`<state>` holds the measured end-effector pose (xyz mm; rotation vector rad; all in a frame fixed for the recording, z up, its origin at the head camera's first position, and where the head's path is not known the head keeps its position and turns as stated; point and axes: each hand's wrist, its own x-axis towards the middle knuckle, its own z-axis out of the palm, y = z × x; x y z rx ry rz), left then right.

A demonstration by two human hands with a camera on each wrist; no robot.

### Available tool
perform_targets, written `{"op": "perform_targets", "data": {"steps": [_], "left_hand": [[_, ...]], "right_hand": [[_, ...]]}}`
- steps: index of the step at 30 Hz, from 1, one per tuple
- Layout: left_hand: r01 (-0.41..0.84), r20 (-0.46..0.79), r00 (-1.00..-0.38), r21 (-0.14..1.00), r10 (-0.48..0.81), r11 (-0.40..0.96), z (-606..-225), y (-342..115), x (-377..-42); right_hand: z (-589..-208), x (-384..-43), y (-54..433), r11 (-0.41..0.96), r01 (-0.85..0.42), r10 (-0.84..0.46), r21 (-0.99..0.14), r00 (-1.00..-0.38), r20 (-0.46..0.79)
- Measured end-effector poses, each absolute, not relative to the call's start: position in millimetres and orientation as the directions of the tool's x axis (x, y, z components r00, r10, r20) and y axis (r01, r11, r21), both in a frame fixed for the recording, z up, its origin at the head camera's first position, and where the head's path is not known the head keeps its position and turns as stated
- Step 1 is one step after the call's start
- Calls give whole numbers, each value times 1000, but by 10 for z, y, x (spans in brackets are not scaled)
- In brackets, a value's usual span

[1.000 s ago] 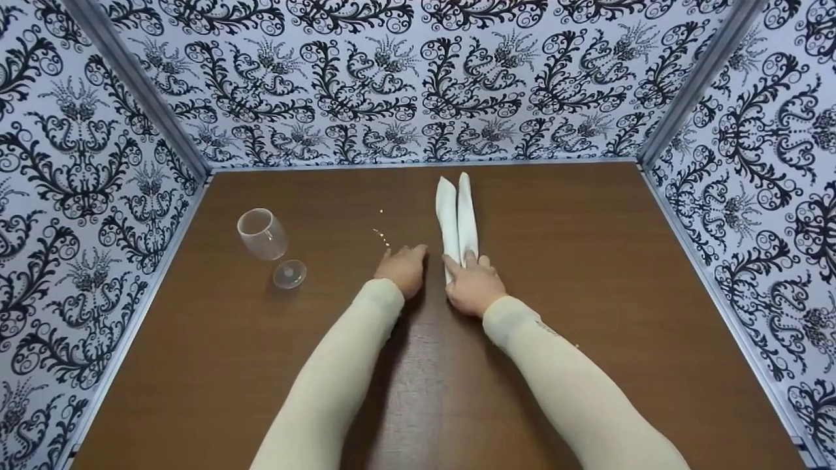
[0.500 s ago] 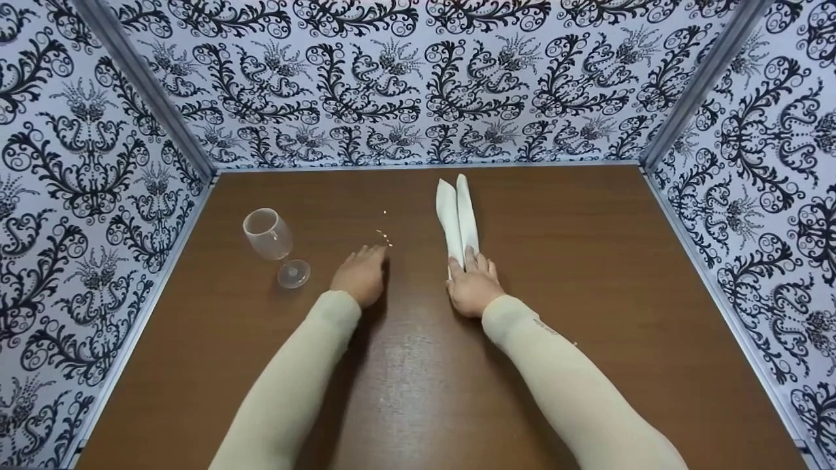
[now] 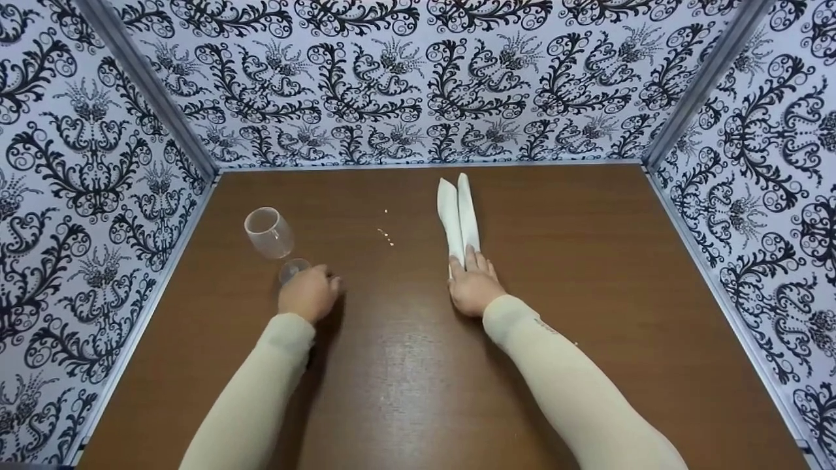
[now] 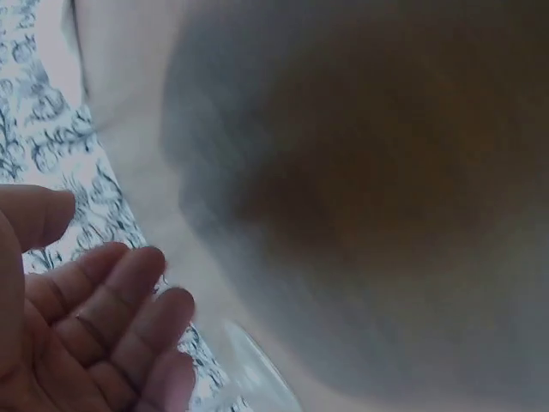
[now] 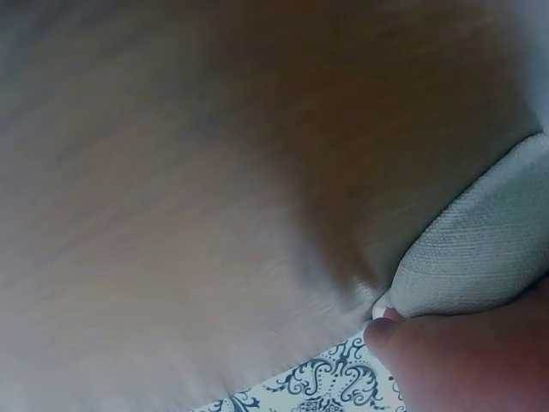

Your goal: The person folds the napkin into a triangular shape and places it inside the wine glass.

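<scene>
My right hand lies over the near end of a white cloth napkin, rolled into two long strips side by side. Its fingers stretch forward along the cloth; in the right wrist view the thumb runs alongside the roll. To the left, a clear wine glass stands on the table. My left hand is next to it and hides part of its foot in the head view. In the left wrist view the fingers of this hand are loosely bent with nothing between them, and the glass's rounded edge shows beyond.
A brown wooden table carries everything. Small bright specks lie on it between glass and napkin. Patterned walls in metal frames enclose the back and both sides.
My left hand has swung left, from beside the napkin over to the foot of the glass. The right hand stays on the napkin, with its fingers lying flatter along it.
</scene>
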<state>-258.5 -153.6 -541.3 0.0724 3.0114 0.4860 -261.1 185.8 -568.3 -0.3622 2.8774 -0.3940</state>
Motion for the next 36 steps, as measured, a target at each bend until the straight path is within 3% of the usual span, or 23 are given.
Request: {"op": "perform_targets", "data": {"steps": [9, 14, 20, 25, 29, 33, 36], "left_hand": [[-194, -165, -975, 292, -150, 937, -5444, -1982, -2538], [-314, -244, -940, 353, -237, 882, -5451, -2153, -2589], [-344, -258, -933, 449, -250, 824, -5487, -2252, -2664], [-301, -125, -945, 700, -304, 647, -5586, -2275, -2719], [-157, 13, -940, 870, -340, 468, -5629, -2239, -2757], [-14, 118, -932, 933, -343, 359, -5579, -2172, -2790], [24, 153, -925, 936, -348, 350, -5519, -2127, -2809]], "right_hand": [[-5693, -2625, 1863, 939, -230, -279, -255, -944, -174], [-5680, -2601, 1866, 939, -227, -274, -257, -948, -162], [-5663, -2591, 1862, 940, -222, -267, -259, -952, -151], [-5688, -2592, 1857, 938, -231, -276, -259, -949, -154], [-5701, -2597, 1848, 938, -226, -275, -264, -947, -165], [-5692, -2604, 1844, 939, -223, -272, -260, -947, -170], [-5689, -2608, 1845, 940, -217, -268, -263, -947, -178]]}}
